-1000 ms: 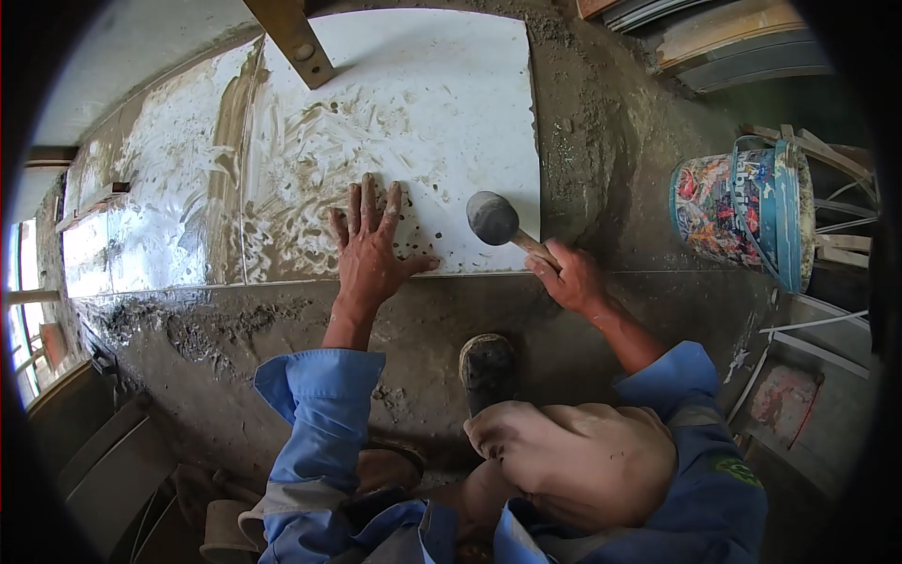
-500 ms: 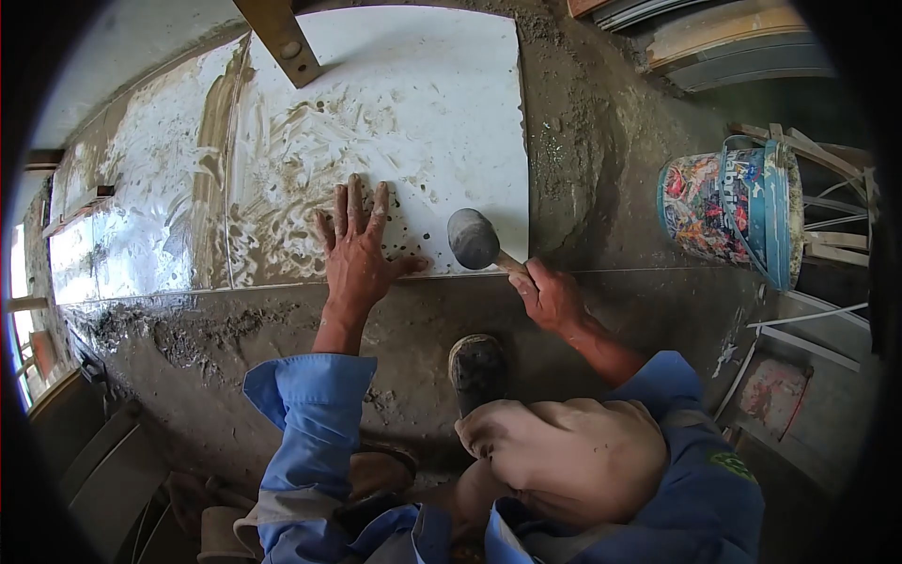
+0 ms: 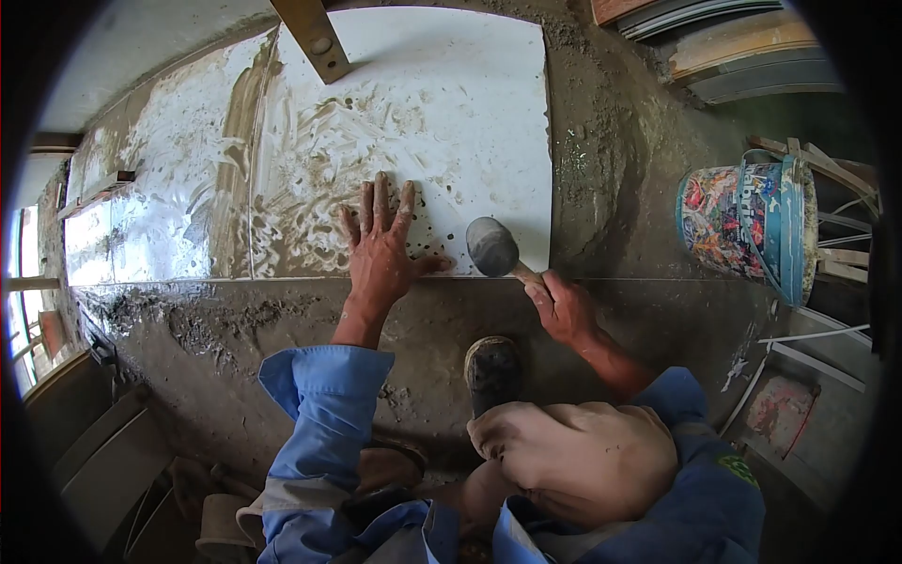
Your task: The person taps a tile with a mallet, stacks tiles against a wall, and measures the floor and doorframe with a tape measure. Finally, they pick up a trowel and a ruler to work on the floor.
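A large white floor tile (image 3: 442,113), smeared with grey mortar, lies on a wet mortar bed. My left hand (image 3: 385,249) is pressed flat on the tile near its front edge, fingers spread. My right hand (image 3: 562,305) is shut on the wooden handle of a rubber mallet (image 3: 491,249). The mallet's dark head rests on or just above the tile's front right corner area, right beside my left thumb.
A second smeared tile (image 3: 160,216) adjoins on the left. A wooden straightedge (image 3: 315,38) lies across the tile's far edge. A colourful bucket (image 3: 742,221) stands at the right. My shoe (image 3: 490,371) and bent knee (image 3: 573,461) are on the mortar below. Boards are stacked at top right.
The mallet head has gone from the tile's right part down toward its front edge, closer to my left thumb. My left hand stays pressed on the tile.
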A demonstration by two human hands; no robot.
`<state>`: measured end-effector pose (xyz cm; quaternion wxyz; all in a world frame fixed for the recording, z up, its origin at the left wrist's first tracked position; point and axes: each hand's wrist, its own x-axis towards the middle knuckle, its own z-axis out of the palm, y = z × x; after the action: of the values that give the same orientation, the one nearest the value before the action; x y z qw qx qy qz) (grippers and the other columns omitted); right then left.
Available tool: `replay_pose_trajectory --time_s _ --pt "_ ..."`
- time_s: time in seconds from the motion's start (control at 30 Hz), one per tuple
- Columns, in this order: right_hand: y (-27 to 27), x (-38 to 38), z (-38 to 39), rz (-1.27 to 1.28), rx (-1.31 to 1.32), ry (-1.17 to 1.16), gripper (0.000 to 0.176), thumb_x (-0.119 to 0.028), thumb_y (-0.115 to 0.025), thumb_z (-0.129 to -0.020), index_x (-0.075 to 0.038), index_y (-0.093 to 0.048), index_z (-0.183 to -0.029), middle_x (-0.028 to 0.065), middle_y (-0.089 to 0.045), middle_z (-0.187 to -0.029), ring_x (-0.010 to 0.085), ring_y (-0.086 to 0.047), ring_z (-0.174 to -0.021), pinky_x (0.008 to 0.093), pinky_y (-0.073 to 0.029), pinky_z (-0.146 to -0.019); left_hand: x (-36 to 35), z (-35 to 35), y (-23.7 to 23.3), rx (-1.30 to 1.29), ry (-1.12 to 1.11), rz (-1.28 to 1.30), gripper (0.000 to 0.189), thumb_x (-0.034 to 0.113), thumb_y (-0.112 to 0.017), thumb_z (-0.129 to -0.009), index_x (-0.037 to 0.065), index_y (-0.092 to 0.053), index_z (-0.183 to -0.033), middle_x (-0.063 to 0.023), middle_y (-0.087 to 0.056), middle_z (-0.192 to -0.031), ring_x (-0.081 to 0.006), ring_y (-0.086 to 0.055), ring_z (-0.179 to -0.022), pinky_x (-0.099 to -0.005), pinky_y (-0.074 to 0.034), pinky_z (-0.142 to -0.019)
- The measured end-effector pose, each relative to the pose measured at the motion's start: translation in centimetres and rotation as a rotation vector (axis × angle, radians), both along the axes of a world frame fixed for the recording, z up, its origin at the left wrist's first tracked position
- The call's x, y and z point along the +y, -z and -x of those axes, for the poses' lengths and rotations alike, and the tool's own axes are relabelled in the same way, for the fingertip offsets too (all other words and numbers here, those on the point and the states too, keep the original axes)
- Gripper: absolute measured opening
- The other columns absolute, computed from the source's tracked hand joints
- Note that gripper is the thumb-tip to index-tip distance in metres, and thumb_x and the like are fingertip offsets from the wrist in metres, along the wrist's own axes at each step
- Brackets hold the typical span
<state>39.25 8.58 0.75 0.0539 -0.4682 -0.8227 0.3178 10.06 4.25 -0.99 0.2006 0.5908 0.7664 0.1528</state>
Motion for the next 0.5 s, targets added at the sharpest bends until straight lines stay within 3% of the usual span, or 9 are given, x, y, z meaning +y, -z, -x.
replay_pose_trajectory --time_s 0.27,0.4,0.5 --pt "0.4 0.5 1.6 0.061 0.098 0.080 0.030 -0.030 -0.055 -0.095 -0.004 -0.051 -0.081 0.0241 -0.055 -0.069 0.0464 -0.055 -0.065 0.0457 -0.042 -0.055 -0.2 0.4 -0.1 0.011 -0.007 -0.011 0.115 0.055 -0.082 -0.056 0.020 -0.027 -0.151 -0.0182 -0.016 -0.157 -0.0355 -0.010 -0.147 -0.0573 -0.008 -0.116" --pt "0.6 1.3 2.5 0.209 0.206 0.097 0.030 -0.030 -0.054 -0.095 -0.001 -0.054 -0.086 0.0247 -0.055 -0.070 0.0486 -0.054 -0.068 0.0458 -0.041 -0.056 -1.0 2.3 -0.3 -0.027 -0.027 0.007 0.118 0.052 -0.084 -0.055 0.024 -0.024 -0.152 -0.0149 -0.014 -0.158 -0.0316 -0.011 -0.147 -0.0565 -0.009 -0.117" --pt "0.3 2.0 2.8 0.091 0.110 -0.023 0.034 -0.033 -0.052 -0.096 0.000 -0.055 -0.089 0.0266 -0.057 -0.074 0.0497 -0.054 -0.072 0.0477 -0.042 -0.059 -1.4 3.2 -1.4 -0.022 -0.072 0.098 0.113 0.048 -0.085 -0.057 0.026 -0.026 -0.151 -0.0155 -0.014 -0.158 -0.0331 -0.010 -0.147 -0.0585 -0.009 -0.116"
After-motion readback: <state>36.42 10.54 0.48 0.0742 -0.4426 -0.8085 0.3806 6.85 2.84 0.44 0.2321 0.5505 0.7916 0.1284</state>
